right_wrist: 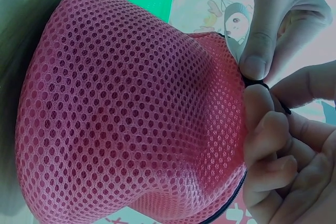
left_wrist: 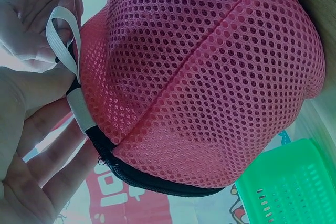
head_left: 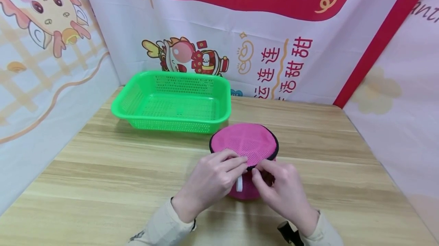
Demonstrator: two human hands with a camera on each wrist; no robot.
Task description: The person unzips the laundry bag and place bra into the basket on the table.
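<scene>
Cloth (head_left: 113,17), printed with cartoons and characters, rises beyond my left grip (head_left: 212,179) and right grip (head_left: 284,185), the largest thing on my feed; I take it for a backdrop that screens off the surroundings. The table (head_left: 120,185) spreads beneath both grips and gives them a flat base. Beyond the left grip and off to its left stands the green basket (head_left: 171,126), upright and well apart from the fingers, presumably set back so both forearms have room.

The pink mesh bag (right_wrist: 121,114) sits between the two grips and appears to stand on the table, round lid (head_left: 243,137) facing up. That spot, I judge, lets both sets of fingertips reach one short stretch of rim. Whether anything lies inside, I can't tell.

My left grip pinches the rim, fingers laid over the top; that likely braces the soft mesh, which could fold under a tug. My right grip pinches just beside it, fingers curled.

Black zip edging (left_wrist: 157,184) runs round the lid, passing through both holds. The white loop (head_left: 239,184) hangs right by the left thumb. Smallest, between right thumb and forefinger, is what looks like the dark zip pull (right_wrist: 286,109), mostly hidden from me.
</scene>
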